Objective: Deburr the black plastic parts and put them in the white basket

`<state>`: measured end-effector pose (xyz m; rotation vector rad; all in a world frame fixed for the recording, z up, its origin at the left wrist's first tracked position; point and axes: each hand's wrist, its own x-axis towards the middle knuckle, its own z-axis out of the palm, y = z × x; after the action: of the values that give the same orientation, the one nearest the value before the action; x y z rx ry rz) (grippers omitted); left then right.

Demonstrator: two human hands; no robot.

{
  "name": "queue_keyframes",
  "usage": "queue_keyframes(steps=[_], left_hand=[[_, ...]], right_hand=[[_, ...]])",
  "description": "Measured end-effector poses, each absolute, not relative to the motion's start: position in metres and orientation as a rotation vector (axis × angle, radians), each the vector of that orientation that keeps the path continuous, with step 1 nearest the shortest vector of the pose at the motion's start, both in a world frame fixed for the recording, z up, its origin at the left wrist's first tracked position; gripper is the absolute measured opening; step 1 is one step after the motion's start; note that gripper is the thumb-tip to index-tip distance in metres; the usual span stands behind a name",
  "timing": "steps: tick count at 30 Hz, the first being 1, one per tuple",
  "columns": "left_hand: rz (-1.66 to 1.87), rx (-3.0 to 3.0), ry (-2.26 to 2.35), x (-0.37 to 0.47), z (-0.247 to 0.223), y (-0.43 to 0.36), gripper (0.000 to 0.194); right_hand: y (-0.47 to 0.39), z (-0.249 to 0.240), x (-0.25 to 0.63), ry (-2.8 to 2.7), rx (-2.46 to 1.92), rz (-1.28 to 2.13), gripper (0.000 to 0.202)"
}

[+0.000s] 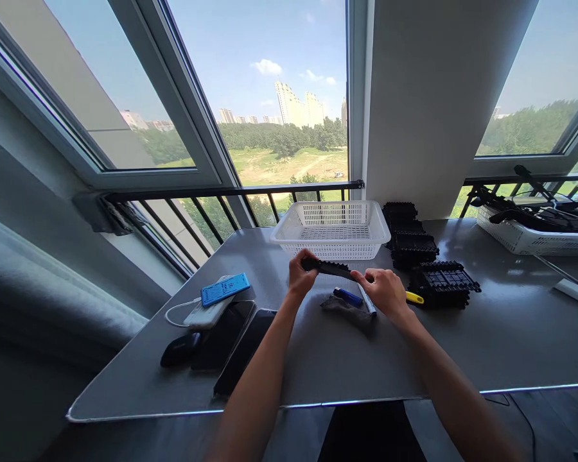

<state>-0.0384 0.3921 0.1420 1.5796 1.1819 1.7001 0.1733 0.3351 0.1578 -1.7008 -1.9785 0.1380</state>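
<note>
My left hand (302,273) is closed round one end of a dark, flat plastic part (334,267) with a toothed upper edge. At its other end, my right hand (383,290) is closed with the thumb pressed against it. A yellow handle (415,298) shows just behind my right hand; whether it is gripped or lies on the table is hidden. Below the part, a blue object (348,296), perhaps a lighter or marker, lies on a crumpled dark grey cloth (349,312). A slim whitish stick-like item (368,301) lies beside them, partly covered by my right hand.
A white plastic basket (330,246) stands behind my hands. Stacks of similar black toothed parts (443,279) are to the right. At left lie a blue-screened phone (225,289), a black mouse (180,350) and dark flat cases (243,350). Another basket (525,240) holds black cables.
</note>
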Motion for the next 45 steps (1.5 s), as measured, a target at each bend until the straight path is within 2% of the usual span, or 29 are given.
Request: queue_keyframes(steps=[33,39,45], left_hand=[[1.671,1.622,1.215,-0.0407,0.1432,0.3909,0.019],[1.582,1.692,1.207,-0.0346,0.1428,0.3889,0.018],[1.714,1.498,1.283,-0.041,0.1412,0.3927,0.02]], right_hand=[[0.3368,0.1545,0.1728,-1.98,-1.7,0.151,0.063],[0.3358,0.1547,0.1721,-1.975,-1.672,0.153,0.062],[0.3375,0.1539,0.1743,-1.924,-1.59,0.224,0.062]])
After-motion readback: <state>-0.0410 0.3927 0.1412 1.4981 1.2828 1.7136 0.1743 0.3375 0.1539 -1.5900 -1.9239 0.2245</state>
